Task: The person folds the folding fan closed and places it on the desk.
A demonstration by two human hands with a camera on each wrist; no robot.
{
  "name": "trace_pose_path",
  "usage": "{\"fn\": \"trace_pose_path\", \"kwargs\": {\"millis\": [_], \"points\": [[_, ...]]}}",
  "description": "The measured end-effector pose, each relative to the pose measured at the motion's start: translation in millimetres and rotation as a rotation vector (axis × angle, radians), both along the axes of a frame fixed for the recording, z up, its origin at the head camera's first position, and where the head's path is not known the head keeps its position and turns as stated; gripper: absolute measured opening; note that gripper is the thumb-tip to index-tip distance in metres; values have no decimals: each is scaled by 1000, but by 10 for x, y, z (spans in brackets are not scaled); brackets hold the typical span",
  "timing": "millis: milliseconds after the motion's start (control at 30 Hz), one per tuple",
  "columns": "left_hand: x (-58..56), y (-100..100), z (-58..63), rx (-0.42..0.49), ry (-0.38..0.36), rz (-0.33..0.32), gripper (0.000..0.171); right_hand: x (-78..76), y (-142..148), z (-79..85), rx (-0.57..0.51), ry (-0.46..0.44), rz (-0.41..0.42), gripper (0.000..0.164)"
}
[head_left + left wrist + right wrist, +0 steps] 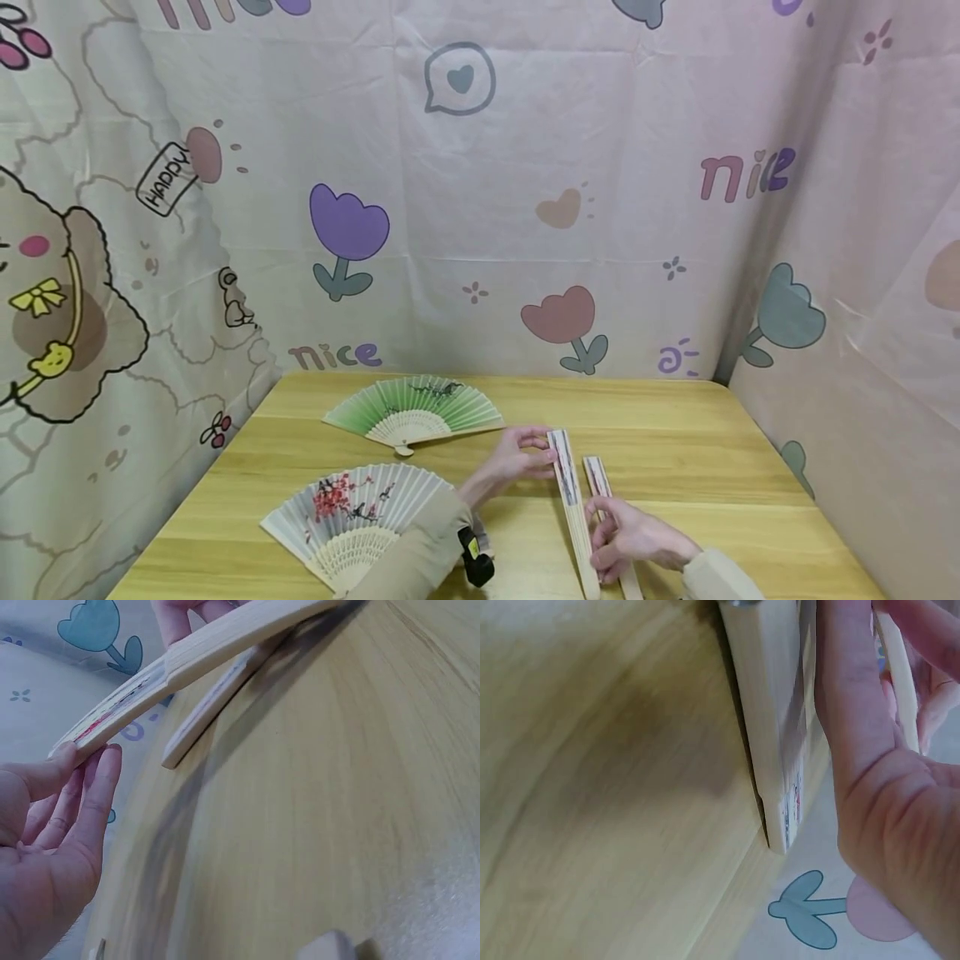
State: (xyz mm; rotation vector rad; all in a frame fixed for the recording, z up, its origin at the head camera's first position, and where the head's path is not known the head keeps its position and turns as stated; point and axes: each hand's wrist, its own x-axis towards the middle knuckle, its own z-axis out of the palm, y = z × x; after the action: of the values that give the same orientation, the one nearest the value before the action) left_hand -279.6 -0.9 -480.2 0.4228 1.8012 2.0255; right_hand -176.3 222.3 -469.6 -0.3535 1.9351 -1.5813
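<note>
So the folded fan (573, 500) is up off the table, held at a slant: the left hand (522, 452) pinches its printed tip between thumb and fingers, and the right hand (626, 533) has fingers curled around it farther down. Looks like the handling/opening stage to me, still closed, and I'd say the next move needs a light, even spread so those thin, pale wooden-looking slats don't snag. A second folded fan (595, 473) lies just beside and below it. Off left, two open ones: green pleated (450, 406), and white with red blossoms (397, 492), both on the smooth, wood-grained table (675, 450).
</note>
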Motion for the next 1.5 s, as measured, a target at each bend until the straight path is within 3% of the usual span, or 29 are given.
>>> {"fn": "trace_pose_path", "kwargs": {"millis": [400, 733, 1233, 1500], "points": [[-2, 102, -100, -8, -48, 35, 48, 22, 3, -27, 57, 27, -5, 39], [43, 143, -118, -76, -54, 37, 51, 47, -5, -9, 108, 20, -26, 37], [53, 136, -188, -174, 110, 59, 48, 70, -3, -23, 136, 29, -56, 37], [73, 146, -203, -180, 143, 58, 49, 77, 8, -49, 121, 30, -65, 36]]}}
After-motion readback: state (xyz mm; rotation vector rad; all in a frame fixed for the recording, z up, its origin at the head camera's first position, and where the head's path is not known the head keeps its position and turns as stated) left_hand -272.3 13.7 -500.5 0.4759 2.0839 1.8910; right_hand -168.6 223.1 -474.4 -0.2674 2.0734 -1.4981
